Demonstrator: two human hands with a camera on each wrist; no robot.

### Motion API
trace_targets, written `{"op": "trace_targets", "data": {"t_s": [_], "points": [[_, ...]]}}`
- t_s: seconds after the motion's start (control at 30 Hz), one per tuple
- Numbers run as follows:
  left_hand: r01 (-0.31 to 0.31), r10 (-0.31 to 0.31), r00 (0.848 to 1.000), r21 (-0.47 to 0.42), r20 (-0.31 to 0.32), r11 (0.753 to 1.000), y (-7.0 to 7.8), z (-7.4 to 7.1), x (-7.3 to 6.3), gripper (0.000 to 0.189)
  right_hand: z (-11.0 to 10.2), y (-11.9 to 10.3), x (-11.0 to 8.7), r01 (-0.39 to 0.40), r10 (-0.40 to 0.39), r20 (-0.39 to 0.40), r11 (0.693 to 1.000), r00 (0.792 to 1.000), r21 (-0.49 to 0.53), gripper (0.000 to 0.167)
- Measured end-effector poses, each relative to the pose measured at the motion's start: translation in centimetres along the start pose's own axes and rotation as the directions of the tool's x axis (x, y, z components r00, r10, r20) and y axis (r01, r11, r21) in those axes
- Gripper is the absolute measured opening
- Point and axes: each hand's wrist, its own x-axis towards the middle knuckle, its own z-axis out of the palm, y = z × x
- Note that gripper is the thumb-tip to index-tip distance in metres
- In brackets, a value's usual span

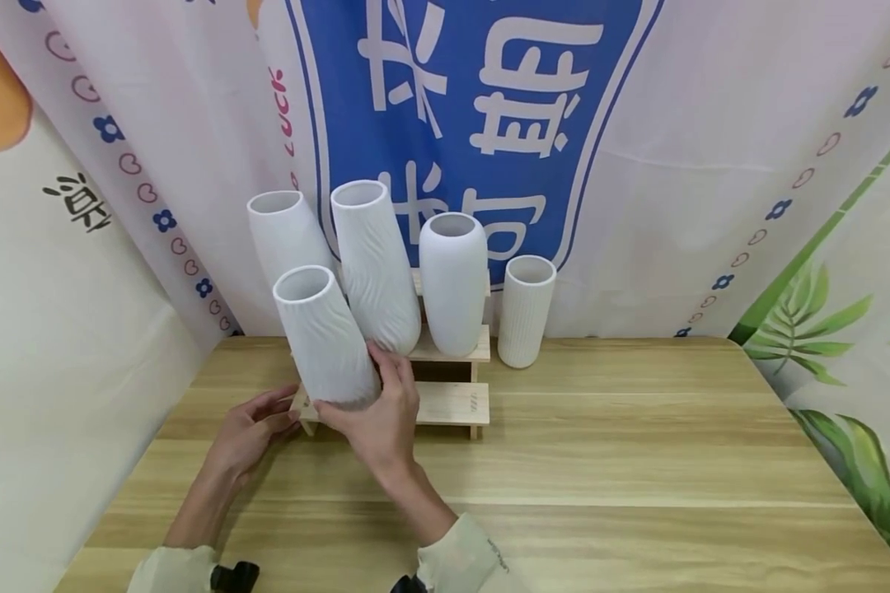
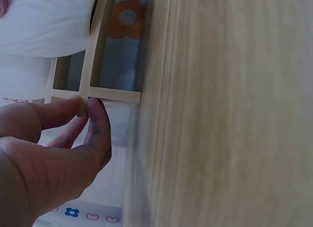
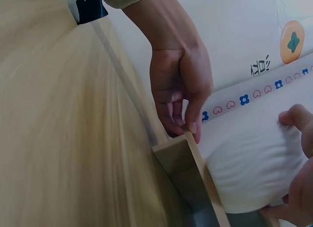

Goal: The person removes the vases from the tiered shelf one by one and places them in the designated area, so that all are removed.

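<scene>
In the head view my right hand grips a white wavy-textured vase round its lower part. This vase leans to the left, its base at the lowest step of a small wooden tiered stand. My left hand pinches the left end of that step between thumb and fingers; the left wrist view shows the fingertips on the board's end. Behind stand a tall wavy vase, a smooth rounded vase and another white vase, whose lower part is hidden.
To the right of the stand a ribbed white vase stands on the wooden table. A printed curtain hangs along the table's back edge, close behind the vases. A pale patterned wall covering borders the left side.
</scene>
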Motion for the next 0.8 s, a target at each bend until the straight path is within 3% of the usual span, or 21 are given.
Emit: {"op": "trace_targets", "data": {"t_s": [0.23,0.47,0.63,0.8], "points": [[-0.012,0.012,1.0,0.009,0.001,1.0,0.3,0.1,0.2,0.06,-2.1,0.0,0.5,-0.019,0.018,0.113,1.0,0.993,0.006,0.097],[0.006,-0.006,1.0,0.009,0.006,1.0,0.1,0.2,0.1,0.062,-4.2,0.7,0.5,-0.048,0.022,0.269,0.995,0.963,0.091,0.093],[-0.008,0.008,1.0,-0.012,0.002,1.0,0.0,0.0,0.1,0.061,-5.4,1.1,0.4,-0.058,-0.008,0.314,0.978,0.949,0.2,0.09],[-0.004,0.004,1.0,-0.025,0.013,1.0,0.1,-0.1,0.0,0.063,-6.9,1.4,0.6,-0.095,0.026,0.31,0.973,0.95,0.209,0.087]]}}
